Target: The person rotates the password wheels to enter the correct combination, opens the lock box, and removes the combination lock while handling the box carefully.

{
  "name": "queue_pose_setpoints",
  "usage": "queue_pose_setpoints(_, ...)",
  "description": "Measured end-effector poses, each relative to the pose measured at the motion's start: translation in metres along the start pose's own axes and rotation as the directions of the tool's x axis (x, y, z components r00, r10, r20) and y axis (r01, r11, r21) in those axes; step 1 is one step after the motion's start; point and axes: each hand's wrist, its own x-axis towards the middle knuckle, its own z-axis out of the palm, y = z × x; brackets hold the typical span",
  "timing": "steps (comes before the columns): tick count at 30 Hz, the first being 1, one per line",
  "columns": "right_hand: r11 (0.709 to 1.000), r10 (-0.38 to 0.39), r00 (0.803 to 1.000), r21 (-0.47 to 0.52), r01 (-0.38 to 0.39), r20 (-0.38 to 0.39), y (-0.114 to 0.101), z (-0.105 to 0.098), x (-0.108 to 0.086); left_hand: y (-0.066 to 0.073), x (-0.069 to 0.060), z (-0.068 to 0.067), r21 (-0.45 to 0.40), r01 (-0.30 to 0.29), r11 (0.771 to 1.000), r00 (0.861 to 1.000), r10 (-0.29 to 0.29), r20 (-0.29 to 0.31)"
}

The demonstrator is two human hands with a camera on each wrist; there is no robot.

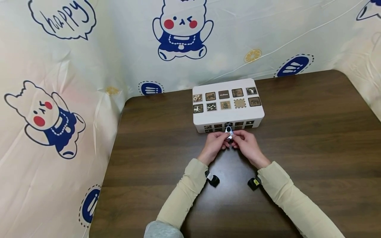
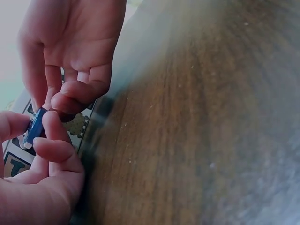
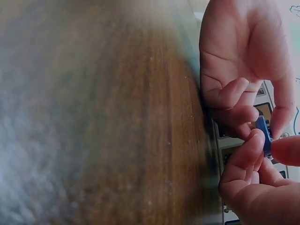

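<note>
Pale beige sleeves (image 1: 183, 190), the left one meeting grey cloth (image 1: 163, 230) at seven o'clock, reach in over a dark brown wood-grain tabletop (image 1: 154, 142) from seven and five o'clock. Small black devices (image 1: 213, 180) sit at both wrists. Beyond them, a person's left hand (image 1: 215, 144) and right hand (image 1: 246, 145) meet at a small, shiny silver metal padlock (image 1: 229, 135) with a looped shackle. Each grip is drawn nearly together, thumb and fingers pinching the padlock between them; in the left-wrist view its side shows dark blue. The padlock is at the six o'clock side of a white rectangular box (image 1: 227, 114), near the middle of its front; whether the shackle passes through anything there cannot be told. Small square pictures in brown and black cover the box, its lid down. White cloth (image 1: 125, 43) printed with blue cartoon animals hangs from nine to one o'clock.
</note>
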Motion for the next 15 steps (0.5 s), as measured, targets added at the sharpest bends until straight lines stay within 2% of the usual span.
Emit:
queue_pose_setpoints(4,1.000,-0.001,1.000,0.028,0.001,-0.010,0.0009,0.0000,0.0002,0.0013,0.0017,0.0003,0.015,0.026,1.000,1.000,-0.026,0.000)
queue_pose_setpoints(15,0.999,-0.003,1.000,0.045,0.003,-0.012,0.0015,-0.0004,0.0017,0.0034,0.0032,0.0023,0.041,0.029,0.999,1.000,-0.029,0.000)
